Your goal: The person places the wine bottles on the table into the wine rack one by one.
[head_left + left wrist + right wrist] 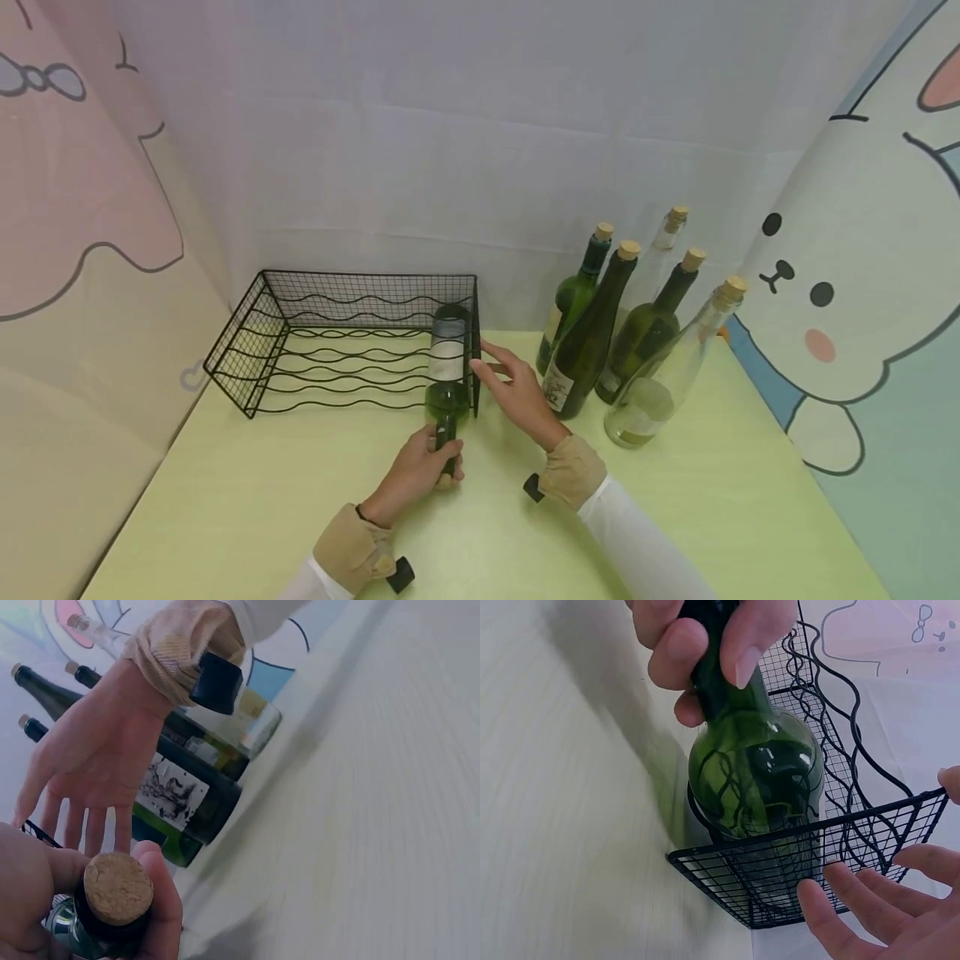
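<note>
A black wire bottle rack with wavy bars stands at the back left of the table. In its right end lies a green wine bottle with a pale label, its corked neck pointing toward me. My left hand grips that neck, thumb on top; in the left wrist view the cork shows between thumb and fingers. My right hand is at the rack's right mesh end, thumb near its edge. Seen from the right wrist, its spread fingers lie along the mesh panel.
Several corked bottles stand to the right of my right hand, among them a dark bottle with a picture label and a clear glass bottle at the front. A white cloth hangs behind the table.
</note>
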A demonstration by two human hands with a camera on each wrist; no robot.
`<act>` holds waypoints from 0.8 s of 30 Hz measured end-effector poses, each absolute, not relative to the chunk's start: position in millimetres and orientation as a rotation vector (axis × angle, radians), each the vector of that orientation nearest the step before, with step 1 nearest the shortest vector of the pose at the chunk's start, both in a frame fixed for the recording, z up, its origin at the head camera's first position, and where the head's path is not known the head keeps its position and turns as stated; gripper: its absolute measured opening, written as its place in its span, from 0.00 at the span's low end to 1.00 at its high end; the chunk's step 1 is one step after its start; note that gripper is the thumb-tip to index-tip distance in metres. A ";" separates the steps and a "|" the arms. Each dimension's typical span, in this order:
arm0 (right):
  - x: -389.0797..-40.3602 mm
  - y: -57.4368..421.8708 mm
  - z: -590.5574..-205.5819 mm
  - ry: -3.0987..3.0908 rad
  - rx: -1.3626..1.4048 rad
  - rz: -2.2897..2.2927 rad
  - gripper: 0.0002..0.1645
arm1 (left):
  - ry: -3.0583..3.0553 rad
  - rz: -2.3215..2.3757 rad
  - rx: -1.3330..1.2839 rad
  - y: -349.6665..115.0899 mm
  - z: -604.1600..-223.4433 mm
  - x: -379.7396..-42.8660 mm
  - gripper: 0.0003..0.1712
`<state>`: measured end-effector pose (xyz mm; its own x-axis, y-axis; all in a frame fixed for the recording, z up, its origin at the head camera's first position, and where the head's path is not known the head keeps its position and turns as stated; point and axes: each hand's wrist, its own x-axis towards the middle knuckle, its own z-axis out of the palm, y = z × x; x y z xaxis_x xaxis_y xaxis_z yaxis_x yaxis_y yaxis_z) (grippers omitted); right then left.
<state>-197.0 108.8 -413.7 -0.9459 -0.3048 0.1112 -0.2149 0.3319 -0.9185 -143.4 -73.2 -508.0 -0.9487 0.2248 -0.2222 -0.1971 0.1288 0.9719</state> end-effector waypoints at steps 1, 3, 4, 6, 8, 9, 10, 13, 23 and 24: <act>-196.9 108.5 -413.6 2.495 -0.486 -1.703 0.32 | 2.060 1.903 0.029 -73.3 -508.1 -144.1 0.19; -196.6 107.9 -413.3 2.491 -0.478 -1.704 0.31 | 1.980 1.933 0.044 -74.3 -508.6 -145.6 0.18; -196.4 107.6 -413.3 2.487 -0.474 -1.705 0.31 | 1.918 1.955 0.052 -75.2 -509.3 -146.5 0.19; -195.8 106.9 -412.8 2.485 -0.468 -1.705 0.31 | 1.779 1.998 0.066 -77.5 -511.0 -148.6 0.20; -195.3 106.6 -412.6 2.486 -0.462 -1.707 0.30 | 1.625 2.051 0.066 -79.4 -512.0 -150.8 0.22; -195.2 106.4 -412.4 2.487 -0.464 -1.708 0.30 | 1.548 2.080 0.061 -80.2 -512.3 -151.7 0.23; -195.1 106.4 -412.3 2.490 -0.466 -1.707 0.30 | 1.488 2.103 0.051 -80.6 -512.7 -152.4 0.24; -195.4 106.5 -412.3 2.496 -0.469 -1.707 0.30 | 1.471 2.120 0.025 -79.8 -513.2 -153.6 0.26; -196.5 107.5 -413.9 2.499 -0.491 -1.721 0.30 | 1.833 1.957 -0.006 -74.9 -512.9 -150.5 0.30; -196.6 107.7 -414.2 2.496 -0.489 -1.725 0.30 | 1.821 1.958 0.003 -75.5 -512.3 -150.2 0.29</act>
